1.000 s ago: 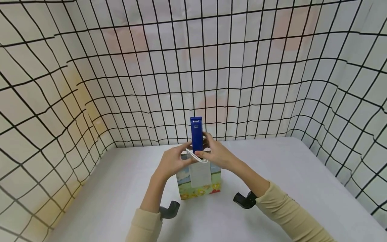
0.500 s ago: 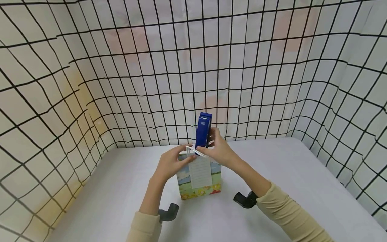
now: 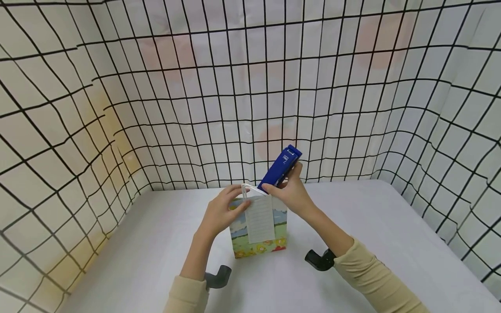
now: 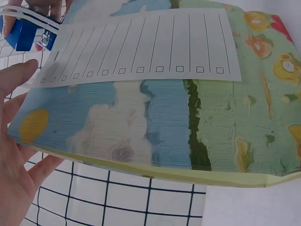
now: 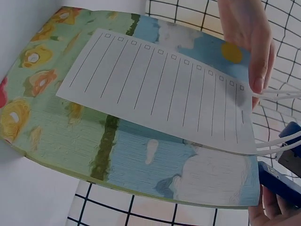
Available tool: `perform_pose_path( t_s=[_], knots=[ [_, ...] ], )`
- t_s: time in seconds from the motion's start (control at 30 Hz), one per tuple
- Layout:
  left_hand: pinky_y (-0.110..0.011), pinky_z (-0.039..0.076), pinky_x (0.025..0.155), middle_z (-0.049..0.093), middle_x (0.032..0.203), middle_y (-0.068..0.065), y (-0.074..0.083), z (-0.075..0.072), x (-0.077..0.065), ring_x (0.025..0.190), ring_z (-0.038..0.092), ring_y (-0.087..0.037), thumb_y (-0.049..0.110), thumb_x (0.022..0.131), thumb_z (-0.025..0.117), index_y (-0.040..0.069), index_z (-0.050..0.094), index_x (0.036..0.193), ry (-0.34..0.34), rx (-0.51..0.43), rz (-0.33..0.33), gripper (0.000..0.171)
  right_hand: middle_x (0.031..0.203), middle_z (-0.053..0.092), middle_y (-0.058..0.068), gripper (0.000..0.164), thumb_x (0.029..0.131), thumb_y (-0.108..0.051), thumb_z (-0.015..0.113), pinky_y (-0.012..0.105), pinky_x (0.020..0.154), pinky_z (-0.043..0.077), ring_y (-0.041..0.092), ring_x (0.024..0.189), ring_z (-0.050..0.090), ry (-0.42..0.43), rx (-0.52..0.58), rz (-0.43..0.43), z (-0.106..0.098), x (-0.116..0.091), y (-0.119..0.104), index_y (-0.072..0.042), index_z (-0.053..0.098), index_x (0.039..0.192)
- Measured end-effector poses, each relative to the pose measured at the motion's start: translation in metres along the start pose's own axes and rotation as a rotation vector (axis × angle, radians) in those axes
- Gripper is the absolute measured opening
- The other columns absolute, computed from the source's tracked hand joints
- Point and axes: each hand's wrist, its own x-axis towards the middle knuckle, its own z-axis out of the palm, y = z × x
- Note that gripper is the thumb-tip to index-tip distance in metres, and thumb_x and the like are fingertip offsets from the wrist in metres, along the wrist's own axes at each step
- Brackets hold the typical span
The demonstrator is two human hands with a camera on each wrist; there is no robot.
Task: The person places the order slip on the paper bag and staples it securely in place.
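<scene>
A paper gift bag with a painted landscape stands on the white table. A lined sheet with small checkboxes lies against its front, and white cord handles rise from the top. My left hand grips the bag's upper left edge, thumb in front and fingers behind. My right hand holds a blue stapler, tilted to the upper right, with its lower end close behind the handles at the bag's mouth. In the right wrist view, the stapler's two blue arms show beside the cords, partly cut off by the frame.
Black grid netting over white sheeting closes in the back and both sides. A dark curved piece sits by the left wrist and another dark curved piece by the right. White table surface extends around the bag.
The stapler has gone from upright over the bag's mouth to leaning right, its top moving rightward with my right hand. My left hand stays at the bag's edge.
</scene>
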Motion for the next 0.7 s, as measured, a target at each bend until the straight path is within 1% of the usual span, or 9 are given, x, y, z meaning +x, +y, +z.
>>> perform_pose_path(
  t_s=[0.1, 0.17, 0.23, 0.33, 0.43, 0.53, 0.6, 0.67, 0.7],
  knots=[
    [-0.046, 0.044, 0.092, 0.051, 0.131, 0.0, -0.001, 0.0, -0.001, 0.121, 0.049, -0.023, 0.041, 0.087, 0.057, 0.02, 0.057, 0.122, -0.003, -0.006, -0.007, 0.04, 0.131, 0.037, 0.024, 0.096, 0.081, -0.021, 0.068, 0.043, 0.086, 0.05, 0.037, 0.104, 0.058, 0.031, 0.037, -0.012, -0.001, -0.002, 0.002, -0.015, -0.011, 0.136],
    [-0.047, 0.044, 0.092, 0.05, 0.132, -0.001, -0.002, 0.001, -0.002, 0.122, 0.048, -0.023, 0.041, 0.088, 0.056, 0.02, 0.056, 0.122, -0.001, -0.003, -0.01, 0.041, 0.131, 0.037, 0.023, 0.098, 0.082, -0.022, 0.067, 0.043, 0.087, 0.049, 0.036, 0.108, 0.055, 0.06, 0.057, -0.033, -0.002, -0.003, 0.004, -0.016, -0.013, 0.138],
    [-0.047, 0.044, 0.092, 0.05, 0.132, -0.002, -0.002, 0.001, -0.003, 0.122, 0.048, -0.024, 0.041, 0.088, 0.054, 0.018, 0.056, 0.123, 0.008, 0.005, -0.011, 0.041, 0.131, 0.037, 0.023, 0.096, 0.084, -0.027, 0.064, 0.042, 0.088, 0.048, 0.036, 0.112, 0.052, 0.093, 0.067, -0.056, -0.002, -0.004, 0.005, -0.015, -0.014, 0.138],
    [-0.046, 0.044, 0.092, 0.05, 0.131, -0.003, -0.004, 0.003, -0.004, 0.122, 0.047, -0.024, 0.039, 0.09, 0.053, 0.016, 0.055, 0.123, 0.029, 0.011, 0.0, 0.04, 0.13, 0.038, 0.023, 0.087, 0.085, -0.032, 0.055, 0.038, 0.09, 0.046, 0.034, 0.116, 0.048, 0.144, 0.094, -0.09, -0.003, -0.007, 0.01, -0.011, -0.01, 0.138],
    [-0.046, 0.044, 0.093, 0.05, 0.13, -0.003, -0.005, 0.004, -0.005, 0.122, 0.047, -0.024, 0.037, 0.091, 0.052, 0.015, 0.055, 0.123, 0.057, -0.001, 0.014, 0.039, 0.127, 0.04, 0.024, 0.074, 0.09, -0.03, 0.046, 0.028, 0.086, 0.047, 0.027, 0.112, 0.05, 0.187, 0.135, -0.134, -0.004, -0.01, 0.016, -0.008, -0.007, 0.137],
    [-0.046, 0.043, 0.093, 0.05, 0.129, -0.003, -0.006, 0.004, -0.006, 0.122, 0.047, -0.024, 0.036, 0.091, 0.052, 0.015, 0.055, 0.123, 0.081, -0.016, 0.03, 0.039, 0.123, 0.042, 0.022, 0.063, 0.095, -0.021, 0.039, 0.017, 0.079, 0.046, 0.014, 0.103, 0.052, 0.219, 0.175, -0.182, -0.007, -0.014, 0.022, -0.008, -0.005, 0.138],
    [-0.047, 0.042, 0.094, 0.049, 0.13, -0.002, -0.007, 0.005, -0.007, 0.123, 0.046, -0.024, 0.036, 0.091, 0.051, 0.015, 0.054, 0.124, 0.086, -0.023, 0.03, 0.039, 0.12, 0.042, 0.021, 0.058, 0.096, -0.018, 0.036, 0.015, 0.075, 0.045, 0.007, 0.098, 0.051, 0.241, 0.185, -0.209, -0.009, -0.018, 0.024, -0.008, -0.004, 0.138],
    [-0.048, 0.042, 0.095, 0.048, 0.131, -0.003, -0.008, 0.006, -0.009, 0.124, 0.045, -0.025, 0.036, 0.092, 0.05, 0.015, 0.053, 0.125, 0.09, -0.035, 0.033, 0.039, 0.122, 0.04, 0.02, 0.056, 0.097, -0.016, 0.035, 0.012, 0.079, 0.044, 0.002, 0.102, 0.049, 0.263, 0.2, -0.218, -0.011, -0.022, 0.026, -0.008, -0.002, 0.138],
    [-0.049, 0.041, 0.095, 0.047, 0.132, -0.003, -0.009, 0.006, -0.009, 0.125, 0.044, -0.025, 0.035, 0.093, 0.049, 0.015, 0.052, 0.126, 0.093, -0.04, 0.032, 0.039, 0.122, 0.039, 0.019, 0.055, 0.097, -0.016, 0.036, 0.011, 0.082, 0.043, 0.002, 0.103, 0.048, 0.275, 0.21, -0.22, -0.011, -0.024, 0.027, -0.007, 0.0, 0.138]
  ],
)
